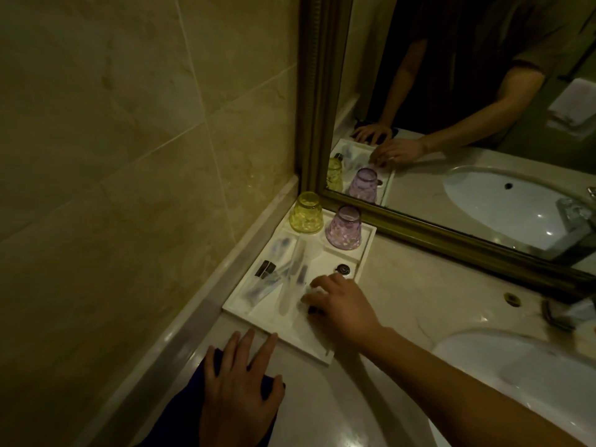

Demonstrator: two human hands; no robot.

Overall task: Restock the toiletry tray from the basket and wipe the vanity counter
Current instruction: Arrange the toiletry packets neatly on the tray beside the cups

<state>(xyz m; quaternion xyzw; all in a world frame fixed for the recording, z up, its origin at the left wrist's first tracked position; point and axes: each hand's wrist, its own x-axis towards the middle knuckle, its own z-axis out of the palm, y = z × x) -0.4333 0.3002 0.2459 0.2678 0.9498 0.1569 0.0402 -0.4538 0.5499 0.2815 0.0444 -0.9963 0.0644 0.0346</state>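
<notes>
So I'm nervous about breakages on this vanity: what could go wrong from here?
1. The right hand is working among loose sachets in the white rectangular tray; a sweep backward might topple the upturned purple glass tumbler or the yellow glass tumbler.
2. The left hand presses a dark blue cloth right at the tray's front edge; wiping forward could shove the tray.

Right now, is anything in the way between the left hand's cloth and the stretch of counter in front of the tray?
Nothing visible. The left hand lies flat on the dark blue cloth, fingertips near the white tray front edge; the counter beside it looks bare. The right hand is over the tray.
</notes>
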